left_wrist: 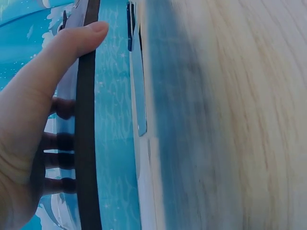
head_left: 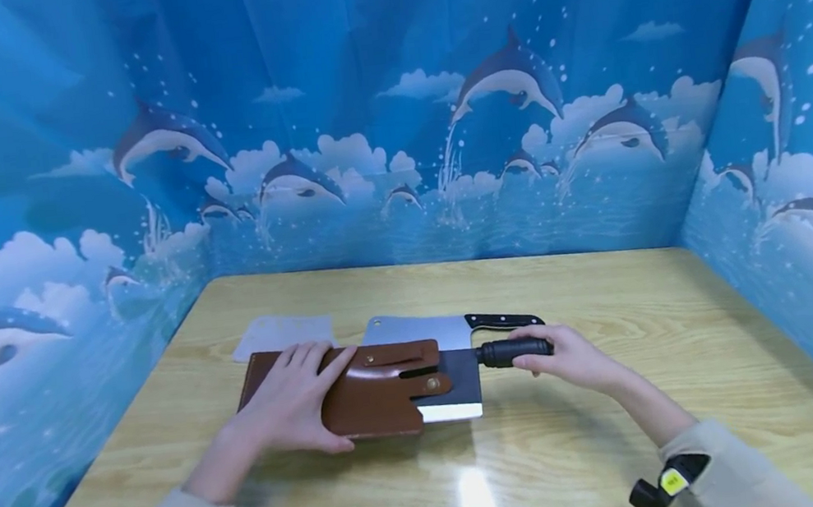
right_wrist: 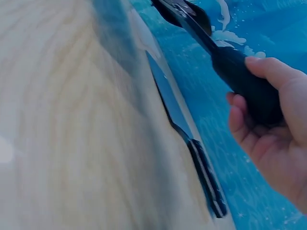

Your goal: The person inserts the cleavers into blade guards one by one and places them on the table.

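Note:
My left hand [head_left: 291, 402] holds a brown leather knife sheath [head_left: 386, 413] across its width, thumb at the near edge and fingers over the far side. Out of the sheath's right end shows part of a dark cleaver blade [head_left: 461, 376] with a bright cutting edge facing me. With my right hand [head_left: 570, 358] I grip this cleaver's black ribbed handle [head_left: 499, 353], thumb along it. The rest of the blade is hidden inside the leather. Both wrist views show the sheath [left_wrist: 88, 134] and the handle [right_wrist: 247, 84] raised above the table.
Behind the sheath, a second cleaver [head_left: 422, 329] with a black riveted handle [head_left: 506, 321] lies on the wooden table [head_left: 604, 290], partly covered in the head view. A whitish translucent sheet [head_left: 284, 331] lies at the back left. Blue dolphin-print curtains [head_left: 366, 150] enclose the table.

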The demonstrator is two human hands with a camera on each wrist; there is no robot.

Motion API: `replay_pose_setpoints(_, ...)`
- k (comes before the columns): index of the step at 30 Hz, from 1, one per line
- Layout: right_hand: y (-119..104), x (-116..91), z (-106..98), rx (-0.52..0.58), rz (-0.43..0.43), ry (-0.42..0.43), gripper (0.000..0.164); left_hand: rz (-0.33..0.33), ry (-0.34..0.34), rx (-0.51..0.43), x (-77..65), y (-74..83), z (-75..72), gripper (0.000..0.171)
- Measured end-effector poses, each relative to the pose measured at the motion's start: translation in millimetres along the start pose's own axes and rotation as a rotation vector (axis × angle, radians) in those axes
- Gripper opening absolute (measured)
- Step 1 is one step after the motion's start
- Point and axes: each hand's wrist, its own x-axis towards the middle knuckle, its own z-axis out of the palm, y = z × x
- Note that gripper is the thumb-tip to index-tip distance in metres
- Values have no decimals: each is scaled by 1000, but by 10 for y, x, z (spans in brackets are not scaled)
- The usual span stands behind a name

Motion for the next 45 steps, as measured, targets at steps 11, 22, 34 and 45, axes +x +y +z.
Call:
replay_pose_setpoints(11, -5, -3, 142, 40, -34, 49, 41, 41, -12, 7, 57, 100, -27, 118)
replay_pose_setpoints(22, -120, 47, 238, 90, -34, 59, 44, 48, -41, -22, 152, 188, -20, 117)
replay_pose_setpoints(34, -171, 118, 338, 116, -48, 52, 42, 46, -47, -35, 204, 253, 17, 116)
replay_pose_setpoints(45, -212, 133, 320, 179, 0, 75, 46, 38, -46, -20, 258, 294, 6, 116)
